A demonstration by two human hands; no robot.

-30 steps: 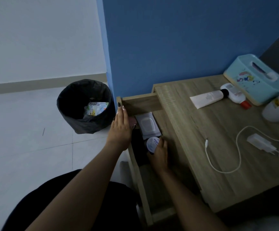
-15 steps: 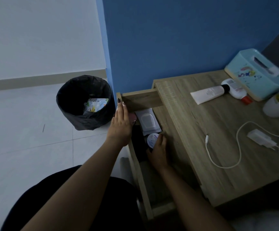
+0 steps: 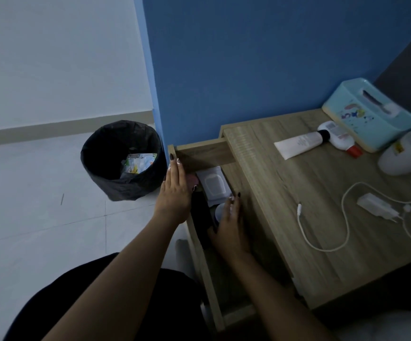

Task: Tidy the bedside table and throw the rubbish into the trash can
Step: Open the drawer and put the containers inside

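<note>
The bedside table [image 3: 297, 193] is shown beside the trash can [image 3: 123, 161], rubbish inside, its drawer [image 3: 199, 153] pulled out. The left hand [image 3: 175, 193] is laid flat on the drawer front, the right hand [image 3: 231, 230] rested, fingers straight, against a small jar [image 3: 220, 211]. Fingers could be trapped if the drawer is pushed early.

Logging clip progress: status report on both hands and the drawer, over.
Left hand flat on the front edge of the open drawer. Right hand inside drawer, over round jar, beside wipes pack. Trash can holds wrappers, path unobstructed.
</note>
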